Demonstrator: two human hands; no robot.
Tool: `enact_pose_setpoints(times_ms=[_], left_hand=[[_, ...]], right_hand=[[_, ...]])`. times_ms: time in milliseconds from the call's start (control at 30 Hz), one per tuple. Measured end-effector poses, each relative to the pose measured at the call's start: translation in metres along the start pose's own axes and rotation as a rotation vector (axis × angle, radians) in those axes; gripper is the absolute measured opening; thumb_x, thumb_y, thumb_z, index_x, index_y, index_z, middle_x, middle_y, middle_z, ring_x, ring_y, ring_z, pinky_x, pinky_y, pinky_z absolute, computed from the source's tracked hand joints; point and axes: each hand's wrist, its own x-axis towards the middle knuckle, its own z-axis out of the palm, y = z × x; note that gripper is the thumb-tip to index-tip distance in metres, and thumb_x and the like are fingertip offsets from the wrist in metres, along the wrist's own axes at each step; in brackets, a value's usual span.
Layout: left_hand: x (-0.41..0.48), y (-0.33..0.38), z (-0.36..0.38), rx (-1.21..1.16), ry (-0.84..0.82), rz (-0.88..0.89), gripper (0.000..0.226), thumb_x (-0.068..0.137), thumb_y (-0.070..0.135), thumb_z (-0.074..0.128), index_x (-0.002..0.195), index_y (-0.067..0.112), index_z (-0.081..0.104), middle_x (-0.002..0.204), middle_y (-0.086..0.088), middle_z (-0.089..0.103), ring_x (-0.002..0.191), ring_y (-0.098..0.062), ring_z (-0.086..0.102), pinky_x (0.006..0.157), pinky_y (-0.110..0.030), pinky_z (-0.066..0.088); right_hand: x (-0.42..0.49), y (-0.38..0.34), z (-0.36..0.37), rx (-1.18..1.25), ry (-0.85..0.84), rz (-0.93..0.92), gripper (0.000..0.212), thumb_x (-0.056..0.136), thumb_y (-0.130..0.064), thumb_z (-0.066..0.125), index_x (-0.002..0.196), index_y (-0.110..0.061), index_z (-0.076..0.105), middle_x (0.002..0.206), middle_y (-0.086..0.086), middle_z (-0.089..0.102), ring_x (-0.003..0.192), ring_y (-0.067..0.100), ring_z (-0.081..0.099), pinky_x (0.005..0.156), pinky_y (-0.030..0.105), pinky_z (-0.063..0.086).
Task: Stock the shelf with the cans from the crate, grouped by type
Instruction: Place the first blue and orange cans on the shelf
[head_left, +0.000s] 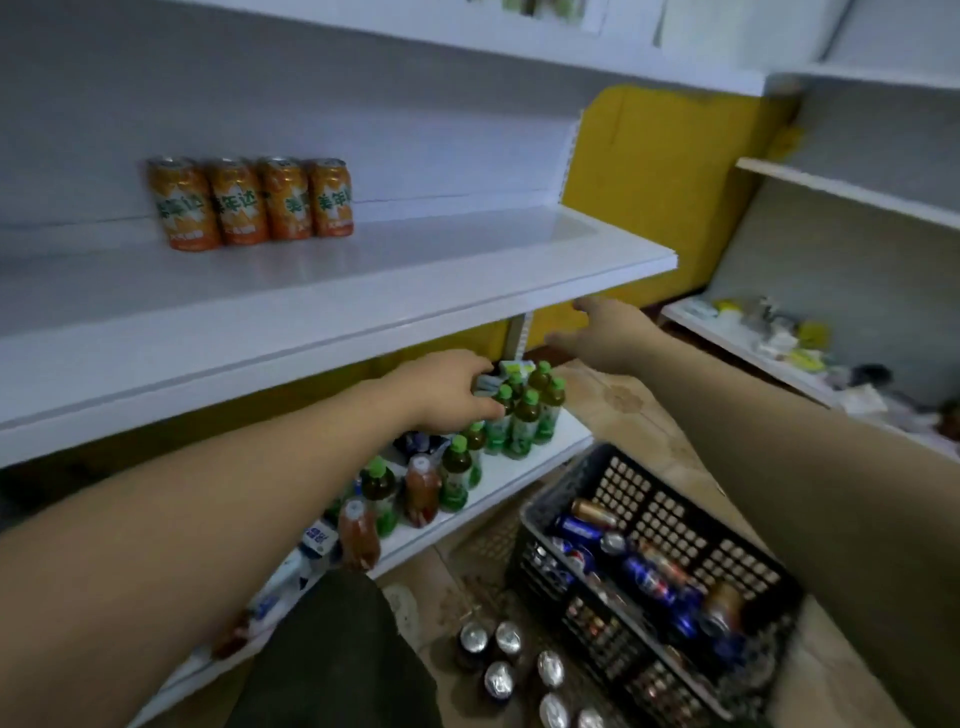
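Reaching low, your left hand (457, 389), curled, grip unclear, may topple the green-capped plastic bottles (519, 415); your right hand (597, 332) hangs open, empty.

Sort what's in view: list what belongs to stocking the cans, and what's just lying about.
Part of the job:
- orange cans on the white shelf
- black crate with mixed cans
- cans on the floor

Just lying about:
- green-capped bottles on the lower shelf
- red-drink bottles
- clutter on the side shelf
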Motion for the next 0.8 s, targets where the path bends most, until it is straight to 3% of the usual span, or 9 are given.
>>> enact_pose_setpoints(times_ms=[133, 233, 300, 400, 533, 800], left_hand=[[0.028, 0.07, 0.076, 0.001, -0.244, 0.113, 0.074, 0.09, 0.053, 0.055, 0.15, 0.019, 0.027, 0.157, -0.002, 0.023, 0.141, -0.022, 0.029, 0.112, -0.035, 0.031], [0.049, 0.101, 0.138, 0.037, -0.358, 0.187, 0.066, 0.086, 0.051, 0.059, 0.141, 0.02, 0.04, 0.147, -0.005, 0.041, 0.126, -0.024, 0.046, 0.1, -0.035, 0.042], [0.066, 0.12, 0.178, 0.051, -0.441, 0.212, 0.062, 0.082, 0.052, 0.062, 0.135, 0.024, 0.046, 0.139, -0.006, 0.049, 0.116, -0.024, 0.053, 0.09, -0.034, 0.045], [0.089, 0.137, 0.23, 0.063, -0.559, 0.22, 0.07, 0.084, 0.051, 0.061, 0.144, 0.022, 0.038, 0.146, -0.005, 0.041, 0.127, -0.023, 0.046, 0.103, -0.036, 0.04], [0.134, 0.145, 0.296, 0.087, -0.691, 0.225, 0.07, 0.086, 0.051, 0.058, 0.146, 0.023, 0.034, 0.151, -0.004, 0.036, 0.133, -0.024, 0.04, 0.106, -0.037, 0.038], [0.225, 0.151, 0.438, 0.023, -0.889, 0.163, 0.066, 0.089, 0.046, 0.057, 0.145, 0.019, 0.035, 0.15, -0.007, 0.036, 0.132, -0.026, 0.041, 0.104, -0.034, 0.039]], right_hand=[[-0.05, 0.093, 0.015, 0.004, -0.003, 0.202, 0.077, 0.089, -0.055, 0.057, 0.15, -0.018, 0.031, 0.151, 0.004, 0.039, 0.134, 0.026, 0.041, 0.103, 0.036, 0.037], [-0.083, 0.161, 0.039, 0.059, -0.036, 0.383, 0.072, 0.09, -0.052, 0.059, 0.149, -0.019, 0.032, 0.149, 0.006, 0.041, 0.131, 0.026, 0.043, 0.102, 0.035, 0.038], [-0.098, 0.207, 0.057, 0.075, -0.093, 0.499, 0.065, 0.091, -0.05, 0.058, 0.144, -0.018, 0.039, 0.138, 0.007, 0.052, 0.119, 0.025, 0.053, 0.094, 0.035, 0.043], [-0.109, 0.264, 0.087, 0.128, -0.182, 0.629, 0.055, 0.092, -0.046, 0.058, 0.137, -0.017, 0.045, 0.113, 0.005, 0.062, 0.088, 0.018, 0.06, 0.075, 0.03, 0.049], [-0.1, 0.334, 0.146, 0.153, -0.284, 0.74, 0.06, 0.092, -0.048, 0.057, 0.141, -0.017, 0.04, 0.123, 0.009, 0.059, 0.098, 0.022, 0.058, 0.077, 0.029, 0.046], [-0.051, 0.441, 0.295, 0.289, -0.511, 0.841, 0.063, 0.096, -0.045, 0.051, 0.146, -0.011, 0.033, 0.142, 0.012, 0.048, 0.122, 0.027, 0.051, 0.097, 0.034, 0.043]])
